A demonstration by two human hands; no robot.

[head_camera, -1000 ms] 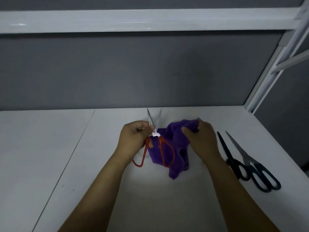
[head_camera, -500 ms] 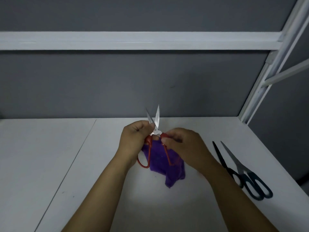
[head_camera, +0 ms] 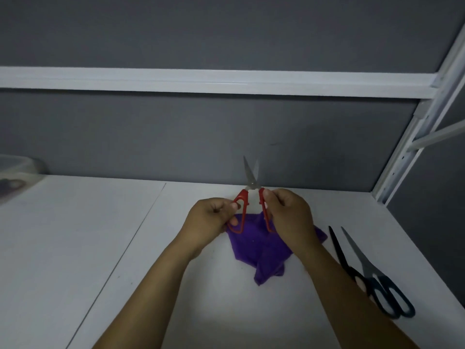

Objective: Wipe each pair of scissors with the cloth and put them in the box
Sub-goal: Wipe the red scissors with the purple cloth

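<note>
Red-handled scissors point(head_camera: 247, 197) pinched by both handle loops, left hand point(head_camera: 211, 220) and right hand point(head_camera: 289, 215); purple cloth point(head_camera: 261, 250) lies beneath (black pair point(head_camera: 344, 258), teal pair point(head_camera: 377, 278) unwiped, I judge).

White flat tabletop point(head_camera: 75, 248), smooth, with one thin seam point(head_camera: 141, 220) running diagonally toward the back. Dark grey matte wall panel point(head_camera: 176, 137) behind it. White horizontal shelf rail point(head_camera: 201, 81) crossing the wall. White slotted metal upright point(head_camera: 412, 137) at right, carrying a white bracket. Lighting dim.
</note>
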